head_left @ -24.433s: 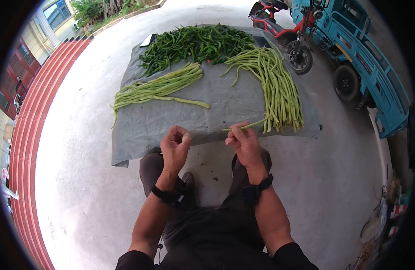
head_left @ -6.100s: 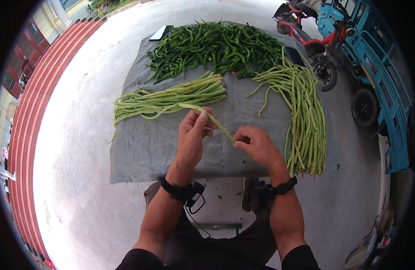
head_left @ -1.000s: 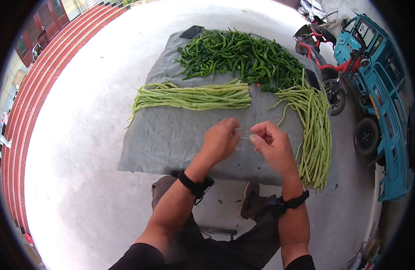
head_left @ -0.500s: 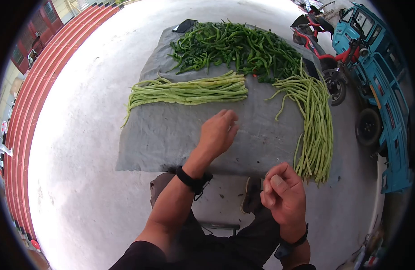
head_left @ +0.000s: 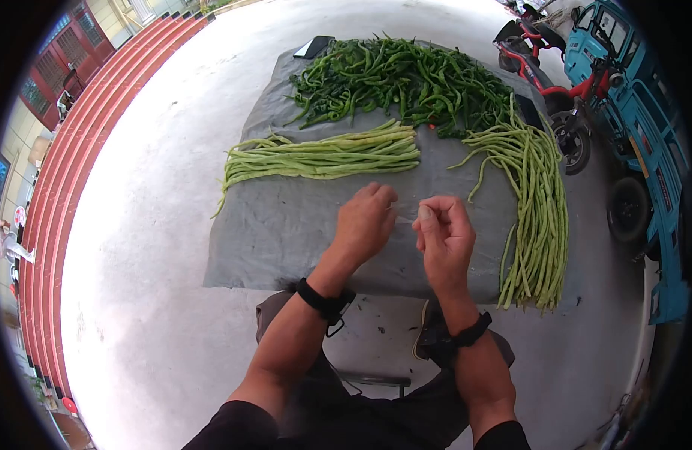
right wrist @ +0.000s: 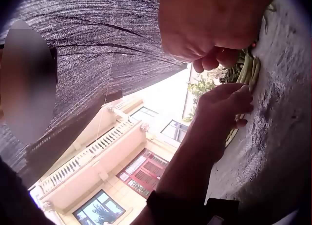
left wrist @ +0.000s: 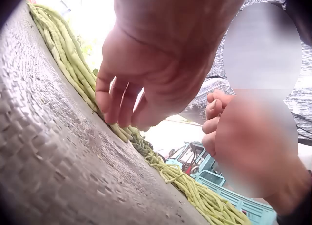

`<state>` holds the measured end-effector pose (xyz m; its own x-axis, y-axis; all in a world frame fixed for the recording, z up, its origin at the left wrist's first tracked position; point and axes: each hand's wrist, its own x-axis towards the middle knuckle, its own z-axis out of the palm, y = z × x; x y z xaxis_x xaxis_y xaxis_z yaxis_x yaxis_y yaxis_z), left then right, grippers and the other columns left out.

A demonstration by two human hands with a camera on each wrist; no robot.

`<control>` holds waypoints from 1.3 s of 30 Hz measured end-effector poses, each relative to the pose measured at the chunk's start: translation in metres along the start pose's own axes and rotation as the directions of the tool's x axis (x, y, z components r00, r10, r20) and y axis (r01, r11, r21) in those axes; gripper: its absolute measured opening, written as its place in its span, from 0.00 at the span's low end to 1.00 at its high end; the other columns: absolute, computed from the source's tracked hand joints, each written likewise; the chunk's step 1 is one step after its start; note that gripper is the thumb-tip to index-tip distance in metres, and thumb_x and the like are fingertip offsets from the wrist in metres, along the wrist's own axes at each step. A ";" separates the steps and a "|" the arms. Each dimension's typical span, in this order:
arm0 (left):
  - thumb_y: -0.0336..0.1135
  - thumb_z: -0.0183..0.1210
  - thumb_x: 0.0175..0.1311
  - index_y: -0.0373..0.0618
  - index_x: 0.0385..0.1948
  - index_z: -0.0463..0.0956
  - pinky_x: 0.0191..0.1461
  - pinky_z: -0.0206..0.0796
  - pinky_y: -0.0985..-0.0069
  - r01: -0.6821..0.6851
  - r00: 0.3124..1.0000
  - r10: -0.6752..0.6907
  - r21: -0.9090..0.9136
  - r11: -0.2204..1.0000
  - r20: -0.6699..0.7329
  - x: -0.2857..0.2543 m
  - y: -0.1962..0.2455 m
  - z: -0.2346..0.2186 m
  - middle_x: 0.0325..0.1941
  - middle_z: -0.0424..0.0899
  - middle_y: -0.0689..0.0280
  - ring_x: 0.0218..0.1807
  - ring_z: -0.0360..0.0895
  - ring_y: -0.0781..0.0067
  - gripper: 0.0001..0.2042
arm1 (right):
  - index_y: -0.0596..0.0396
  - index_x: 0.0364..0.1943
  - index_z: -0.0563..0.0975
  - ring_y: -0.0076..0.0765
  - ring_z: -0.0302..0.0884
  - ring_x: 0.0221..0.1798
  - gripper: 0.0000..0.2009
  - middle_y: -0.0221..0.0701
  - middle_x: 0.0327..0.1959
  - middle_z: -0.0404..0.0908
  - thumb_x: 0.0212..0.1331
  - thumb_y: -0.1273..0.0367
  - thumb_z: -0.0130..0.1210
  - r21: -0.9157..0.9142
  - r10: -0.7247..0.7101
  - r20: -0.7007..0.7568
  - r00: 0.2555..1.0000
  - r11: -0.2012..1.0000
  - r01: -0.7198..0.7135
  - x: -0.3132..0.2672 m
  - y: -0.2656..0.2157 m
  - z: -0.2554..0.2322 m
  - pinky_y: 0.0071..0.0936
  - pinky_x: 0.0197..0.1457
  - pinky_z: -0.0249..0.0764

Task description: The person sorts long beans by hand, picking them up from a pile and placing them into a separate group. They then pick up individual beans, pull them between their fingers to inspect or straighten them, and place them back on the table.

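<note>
In the head view my left hand [head_left: 366,219] is above the grey sheet [head_left: 286,240], below the end of a long-bean bundle [head_left: 323,155]. The left wrist view shows this left hand [left wrist: 151,64] with fingers loosely bent, nothing visible in them. My right hand [head_left: 447,236] is beside it, a small gap apart, fingers curled and thumb against the index finger; no held thing can be made out. To the right, a second pile of long beans [head_left: 542,217] lies lengthwise. In the right wrist view the right hand [right wrist: 209,25] partly covers the scene.
Green peppers [head_left: 406,79] are heaped along the sheet's far side. Dark flat objects lie at its far left corner [head_left: 314,47] and right edge [head_left: 527,111]. Beyond are a red two-wheeler [head_left: 541,71], a blue three-wheeled cart [head_left: 646,127] and, leftward, red steps [head_left: 83,157].
My right hand dropped toward the sheet's near edge half a second ago and is now back up beside the left, which barely moved. Earlier, both hands held one bean; the left bundle now looks straighter.
</note>
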<state>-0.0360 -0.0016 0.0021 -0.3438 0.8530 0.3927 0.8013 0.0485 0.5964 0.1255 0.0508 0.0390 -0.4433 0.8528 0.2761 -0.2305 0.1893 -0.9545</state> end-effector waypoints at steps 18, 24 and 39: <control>0.24 0.66 0.58 0.43 0.65 0.75 0.75 0.64 0.53 0.010 0.974 0.083 0.408 0.913 -0.210 0.026 -0.026 -0.006 0.69 0.78 0.53 0.73 0.71 0.45 0.28 | 0.57 0.43 0.78 0.27 0.80 0.28 0.04 0.32 0.29 0.81 0.74 0.71 0.60 -0.378 -0.161 0.126 0.979 0.905 0.197 -0.005 -0.002 -0.033 0.28 0.34 0.75; 0.26 0.66 0.56 0.44 0.48 0.80 0.59 0.68 0.55 0.026 0.987 0.046 0.438 0.899 -0.154 0.028 -0.032 -0.007 0.54 0.81 0.57 0.59 0.76 0.50 0.16 | 0.57 0.41 0.77 0.31 0.81 0.28 0.04 0.34 0.29 0.82 0.73 0.72 0.61 -0.424 -0.171 0.135 0.976 0.880 0.213 -0.001 -0.001 -0.038 0.31 0.34 0.75; 0.29 0.63 0.60 0.48 0.37 0.78 0.51 0.69 0.54 0.003 0.991 0.052 0.408 0.913 -0.123 0.022 -0.040 -0.008 0.41 0.80 0.62 0.52 0.79 0.52 0.06 | 0.58 0.40 0.78 0.34 0.79 0.26 0.03 0.35 0.26 0.81 0.69 0.74 0.61 -0.508 -0.090 0.169 0.982 0.845 0.165 0.001 -0.003 -0.034 0.33 0.34 0.74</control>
<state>-0.0798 0.0113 -0.0078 -0.3598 0.7838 0.5062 0.9301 0.2589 0.2604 0.1551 0.0674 0.0380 -0.5605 0.7379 0.3759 0.1721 0.5478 -0.8187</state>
